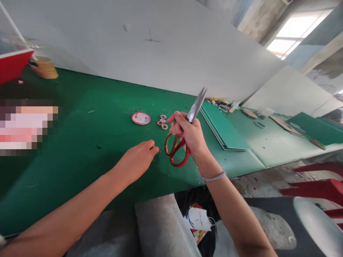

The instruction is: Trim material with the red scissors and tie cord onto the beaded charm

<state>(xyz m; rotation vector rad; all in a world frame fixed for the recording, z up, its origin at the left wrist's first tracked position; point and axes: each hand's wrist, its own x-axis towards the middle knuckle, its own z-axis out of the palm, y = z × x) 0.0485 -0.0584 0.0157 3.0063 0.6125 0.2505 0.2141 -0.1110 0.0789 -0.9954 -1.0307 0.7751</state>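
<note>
My right hand (pixel 189 134) is wrapped round a pair of scissors (pixel 180 157) with red-amber handle loops. Their blades point up and away, with the tips slightly apart. Lower and to the left, my left hand (pixel 142 157) is closed in a pinch over the green tabletop (pixel 88 150). A tiny reddish bit shows at its fingertips, too small to name. Just beyond my hands lie several small flower-shaped pieces (pixel 162 122) in pink and orange. Beside them is an oval piece (pixel 141 118) with a red rim and a pale printed face.
Stacked green boards (pixel 223 130) lie right of my right hand, with small tools and bottles (pixel 221 104) behind them. A pale panel (pixel 120 46) walls the table's back. At far left stands a woven cup (pixel 46 67). Red chairs (pixel 316 185) are at lower right.
</note>
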